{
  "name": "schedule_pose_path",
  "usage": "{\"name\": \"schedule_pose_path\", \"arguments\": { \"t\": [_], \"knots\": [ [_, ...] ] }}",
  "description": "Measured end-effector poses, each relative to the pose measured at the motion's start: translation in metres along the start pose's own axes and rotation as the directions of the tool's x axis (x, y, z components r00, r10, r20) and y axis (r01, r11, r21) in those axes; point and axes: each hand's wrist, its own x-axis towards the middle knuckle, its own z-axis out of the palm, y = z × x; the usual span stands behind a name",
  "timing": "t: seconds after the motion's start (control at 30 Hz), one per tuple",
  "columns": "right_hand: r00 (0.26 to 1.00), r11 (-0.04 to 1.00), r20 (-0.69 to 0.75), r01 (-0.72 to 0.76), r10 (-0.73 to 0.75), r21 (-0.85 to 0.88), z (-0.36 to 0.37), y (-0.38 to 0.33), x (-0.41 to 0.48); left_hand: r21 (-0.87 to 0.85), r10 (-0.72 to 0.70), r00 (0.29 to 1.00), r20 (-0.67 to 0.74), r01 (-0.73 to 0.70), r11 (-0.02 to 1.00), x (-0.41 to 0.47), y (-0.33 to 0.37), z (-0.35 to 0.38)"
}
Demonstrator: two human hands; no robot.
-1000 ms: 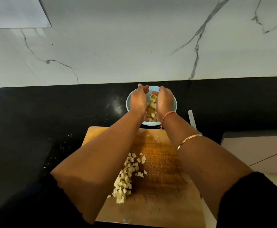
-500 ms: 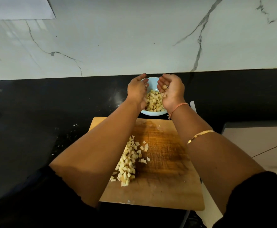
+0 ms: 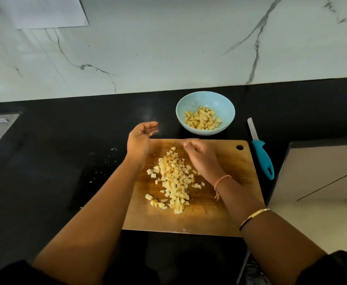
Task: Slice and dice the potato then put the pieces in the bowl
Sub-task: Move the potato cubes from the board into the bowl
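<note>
Left hand (image 3: 140,140) has withdrawn from the bowl to the left edge of the cutting board (image 3: 230,204) — fingers loosely curved, holding nothing. Diced potato pile (image 3: 174,182) lies mid-board, between both hands. Right hand (image 3: 201,159) has likewise returned and hangs relaxed and empty over the pile's right flank. Judgement: one load delivered, next scoop due. Bowl (image 3: 181,120) stands on the desk (image 3: 65,145) just behind the board and holds a shallow layer of potato cubes (image 3: 202,120) — the smaller share.
</note>
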Motion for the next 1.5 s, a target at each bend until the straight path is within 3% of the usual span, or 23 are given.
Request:
{"name": "schedule_pose_path", "arguments": {
  "t": [0.07,0.13,0.27,0.37,0.53,0.77,0.9,1.0,1.1,1.17,1.33,1.43,1.5],
  "knots": [
    [0.985,0.978,0.135,0.132,-0.11,-0.163,0.005,0.005,-0.006,0.005,-0.037,0.997,0.061,0.037,0.999,0.005,-0.005,-0.011],
    [0.958,0.953,0.221,0.229,-0.184,-0.2,0.011,0.006,-0.01,0.019,-0.061,0.99,0.127,0.059,0.998,0.005,-0.009,-0.016],
    [0.976,0.957,0.148,0.19,-0.159,-0.221,0.017,0.001,-0.003,0.093,-0.041,0.975,0.22,0.021,0.995,0.002,-0.016,-0.02],
    [0.965,0.908,0.245,0.187,-0.097,-0.376,0.023,0.001,0.006,0.175,0.034,0.964,0.263,-0.082,0.981,0.002,-0.027,-0.024],
    [0.944,0.894,0.319,0.212,-0.084,-0.395,0.032,-0.005,0.016,0.264,0.076,0.964,0.256,-0.146,0.953,0.012,-0.034,-0.035],
    [0.858,0.825,0.446,0.434,-0.255,-0.363,0.051,-0.015,0.007,0.135,0.08,0.971,0.225,-0.113,0.984,0.016,-0.042,-0.052],
    [0.793,0.674,0.443,0.598,-0.419,-0.434,0.072,-0.022,-0.001,-0.092,-0.017,0.961,0.275,0.044,0.995,0.019,-0.03,-0.059],
    [0.798,0.518,0.397,0.599,-0.454,-0.61,0.092,-0.03,-0.008,-0.258,-0.098,0.937,0.335,0.191,0.947,0.021,-0.025,-0.065],
    [0.835,0.405,0.351,0.522,-0.425,-0.751,0.116,-0.029,-0.02,-0.301,-0.104,0.924,0.369,0.224,0.927,0.022,-0.024,-0.066],
    [0.867,0.353,0.376,0.481,-0.327,-0.802,0.126,-0.032,-0.026,-0.304,-0.102,0.919,0.38,0.229,0.925,0.023,-0.024,-0.066],
    [0.867,0.195,0.439,0.485,-0.236,-0.853,0.116,-0.034,-0.032,-0.287,-0.116,0.915,0.386,0.239,0.928,0.025,-0.025,-0.066],
    [0.887,0.208,0.418,0.455,-0.197,-0.866,0.094,-0.035,-0.032,-0.183,-0.091,0.919,0.383,0.172,0.968,0.024,-0.026,-0.065],
    [0.885,0.38,0.377,0.46,-0.274,-0.802,0.079,-0.031,-0.031,-0.092,-0.03,0.945,0.326,0.063,0.994,0.019,-0.028,-0.063]
  ]
}}
